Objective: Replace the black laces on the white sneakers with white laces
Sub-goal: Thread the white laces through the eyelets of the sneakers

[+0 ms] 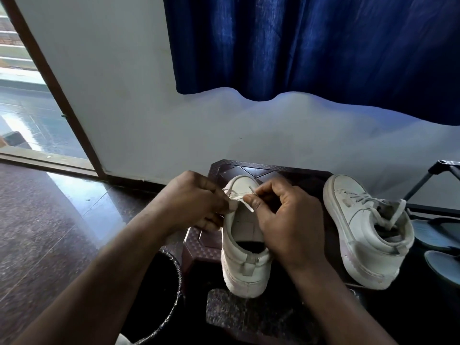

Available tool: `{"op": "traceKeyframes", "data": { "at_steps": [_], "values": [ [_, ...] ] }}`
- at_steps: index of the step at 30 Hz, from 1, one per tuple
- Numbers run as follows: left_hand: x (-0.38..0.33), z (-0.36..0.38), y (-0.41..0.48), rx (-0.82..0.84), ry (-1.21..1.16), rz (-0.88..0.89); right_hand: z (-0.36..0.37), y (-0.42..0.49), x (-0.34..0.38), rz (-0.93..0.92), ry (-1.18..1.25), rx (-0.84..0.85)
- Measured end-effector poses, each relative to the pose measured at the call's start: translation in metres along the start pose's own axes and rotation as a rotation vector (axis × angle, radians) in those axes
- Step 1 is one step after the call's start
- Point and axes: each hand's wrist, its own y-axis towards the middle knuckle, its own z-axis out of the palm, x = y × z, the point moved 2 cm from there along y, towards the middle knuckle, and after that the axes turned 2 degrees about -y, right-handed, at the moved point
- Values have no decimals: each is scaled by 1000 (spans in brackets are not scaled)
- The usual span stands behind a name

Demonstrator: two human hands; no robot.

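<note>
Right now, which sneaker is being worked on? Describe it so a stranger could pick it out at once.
Under the blue curtain stands a brown stool. The middle sneaker sits upright on it, heel toward the camera, held between the left hand and right hand. Unlike the laced sneaker tilted to its right, it carries only one white lace crossing near the toe.

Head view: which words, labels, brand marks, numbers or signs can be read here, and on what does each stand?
None: no word, label, brand, number or sign can be read.
The sneaker being laced, its white lace and the second sneaker look plain, no logo visible.
The stool, bin and curtain bear no print.
</note>
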Motion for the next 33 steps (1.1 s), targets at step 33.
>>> {"op": "traceKeyframes", "data": {
  "at_steps": [33],
  "values": [
    [8,17,17,-218,264,174,-43,26,-34,267,463,-538]
  ]
}}
